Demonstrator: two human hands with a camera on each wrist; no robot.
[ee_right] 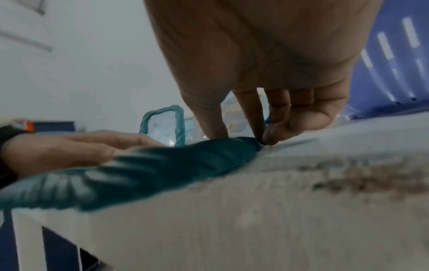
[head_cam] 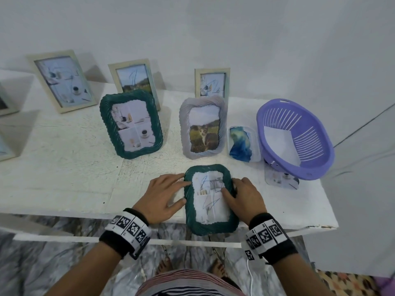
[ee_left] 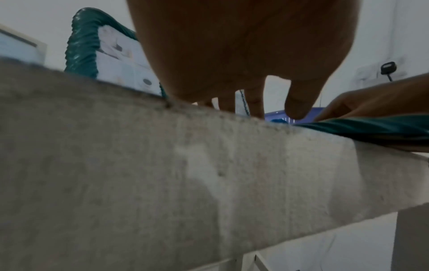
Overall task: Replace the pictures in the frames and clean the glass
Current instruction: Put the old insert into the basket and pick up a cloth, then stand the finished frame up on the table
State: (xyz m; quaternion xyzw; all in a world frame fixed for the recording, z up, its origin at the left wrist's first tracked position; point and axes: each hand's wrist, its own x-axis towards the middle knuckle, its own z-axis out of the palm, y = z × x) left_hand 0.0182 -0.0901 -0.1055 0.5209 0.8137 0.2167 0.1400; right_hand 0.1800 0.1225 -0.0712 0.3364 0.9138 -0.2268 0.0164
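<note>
**Both hands flanking the flat green frame at the table's near edge**

The left hand [head_cam: 162, 197] is resting with relaxed, nearly straight fingers on the table [head_cam: 64, 178], its fingertips touching the left rim of the dark green frame [head_cam: 210, 198]. The right hand [head_cam: 241, 197] is lying over the opposite rim, its thumb pressing on the scribbled glass and its outer fingers curling down round the right edge, so it is gripping the frame while the left merely steadies it. The frame is lying face up between the two hands, its long axis running away from the person, its near short end overhanging the table edge and its far end pointing toward the grey frame [head_cam: 203, 127] standing behind. Each hand is touching one long side; neither is nearer. Judged from this, turning the frame over to reach its back would call for a lift about that long axis. The blue cloth [head_cam: 240, 144] and purple basket [head_cam: 295, 137] are sitting to the right, well apart from the hands.
</note>
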